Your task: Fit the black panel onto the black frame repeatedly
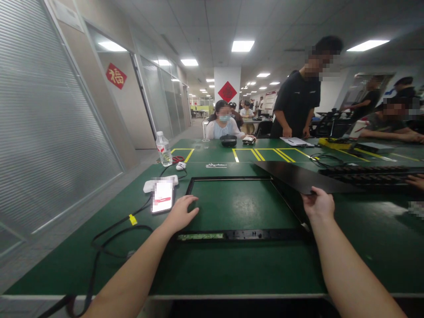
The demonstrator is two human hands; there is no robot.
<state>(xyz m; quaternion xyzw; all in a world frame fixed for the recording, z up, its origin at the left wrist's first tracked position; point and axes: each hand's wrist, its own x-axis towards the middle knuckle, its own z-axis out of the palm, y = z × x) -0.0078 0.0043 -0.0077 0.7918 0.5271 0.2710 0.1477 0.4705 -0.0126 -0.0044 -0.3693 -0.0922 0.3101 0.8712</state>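
Observation:
My right hand (318, 204) grips the near edge of a thin, flat black panel (291, 173), thumb on top. The panel slants over the right side of a rectangular black frame (261, 235), hiding its far right corner. Through the open middle of this frame the green tabletop shows. A strip of green circuit board (200, 236) lies along the left part of its near bar. My left hand (183, 213) is at the frame's left side, fingers apart and holding nothing; whether it touches the frame I cannot tell.
On the left are a lit phone (163, 197), a white mouse (180, 166), a water bottle (164, 149) and a black cable (96, 238). Long black strips (367, 173) and a yellow tray (334, 144) lie right. One person sits opposite; another stands beyond the table.

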